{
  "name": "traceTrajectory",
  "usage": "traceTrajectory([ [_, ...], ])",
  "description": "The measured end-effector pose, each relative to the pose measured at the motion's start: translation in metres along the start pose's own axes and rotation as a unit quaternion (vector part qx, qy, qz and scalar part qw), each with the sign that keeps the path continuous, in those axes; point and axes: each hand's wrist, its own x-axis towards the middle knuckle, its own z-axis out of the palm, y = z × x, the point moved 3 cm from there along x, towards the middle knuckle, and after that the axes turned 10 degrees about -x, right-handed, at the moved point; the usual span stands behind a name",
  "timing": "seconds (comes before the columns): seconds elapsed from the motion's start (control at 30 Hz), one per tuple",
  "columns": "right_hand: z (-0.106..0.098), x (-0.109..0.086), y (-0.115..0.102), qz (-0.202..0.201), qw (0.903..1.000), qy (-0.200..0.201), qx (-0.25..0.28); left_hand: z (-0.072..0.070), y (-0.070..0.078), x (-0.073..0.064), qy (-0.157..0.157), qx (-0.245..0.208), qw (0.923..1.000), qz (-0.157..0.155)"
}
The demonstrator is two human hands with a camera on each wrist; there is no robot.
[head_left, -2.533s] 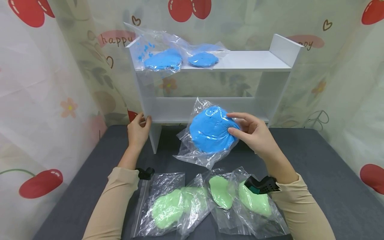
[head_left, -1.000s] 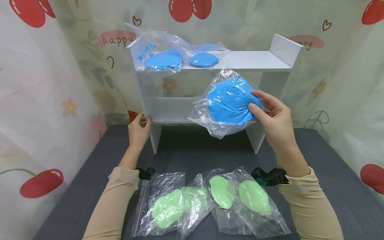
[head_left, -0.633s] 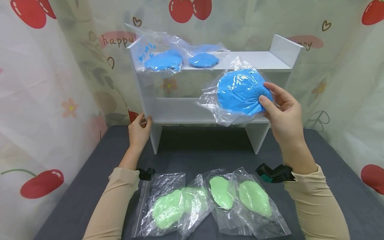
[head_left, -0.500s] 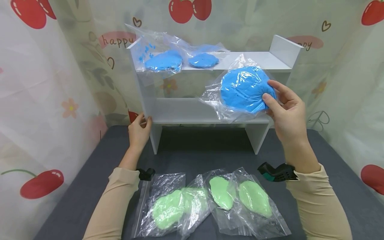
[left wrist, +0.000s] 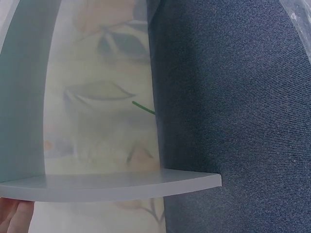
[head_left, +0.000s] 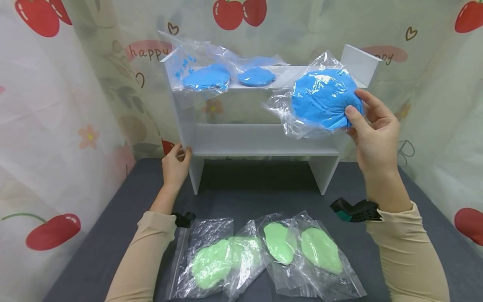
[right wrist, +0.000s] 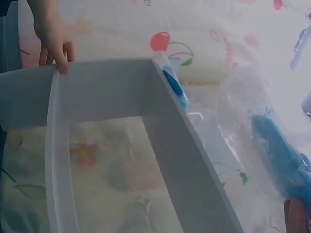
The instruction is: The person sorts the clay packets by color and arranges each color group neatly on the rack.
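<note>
My right hand (head_left: pixel 375 130) pinches a clear plastic bag of blue clay (head_left: pixel 324 98) by its right edge, thumb in front. The bag is raised before the right part of the white shelf's (head_left: pixel 264 149) top board, overlapping it in the head view. In the right wrist view, the blue clay bag (right wrist: pixel 279 150) appears at the right, beside a fingertip. My left hand (head_left: pixel 175 165) grips the edge of the shelf's left side panel at the lower board's height. Two more bags of blue clay (head_left: pixel 206 77) lie on the top board, left and middle.
Several clear bags of light green clay (head_left: pixel 320 249) lie overlapping on the dark table (head_left: pixel 260 197), in front of the shelf. A raised side panel (head_left: pixel 360 65) bounds the top board at the right. A printed curtain (head_left: pixel 302 25) hangs behind.
My right hand has lifted the bag of blue clay up and to the right, from before the lower board to the top board's height. My left hand has stayed at the shelf's side panel.
</note>
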Motion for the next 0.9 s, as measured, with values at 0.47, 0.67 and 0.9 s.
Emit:
traceTrajectory([
  [0.47,-0.002,0.013,-0.006,-0.007,0.9994,0.026,0.02,0.001,-0.001,0.0,0.007,0.01,0.9999,0.011],
  [0.67,-0.003,0.02,-0.007,-0.006,0.9985,0.041,0.035,0.001,0.0,0.0,0.007,0.005,0.9999,0.014],
  [0.9,-0.008,0.029,-0.009,-0.007,0.9961,0.065,0.06,0.001,0.0,0.0,0.007,0.003,0.9999,0.01],
])
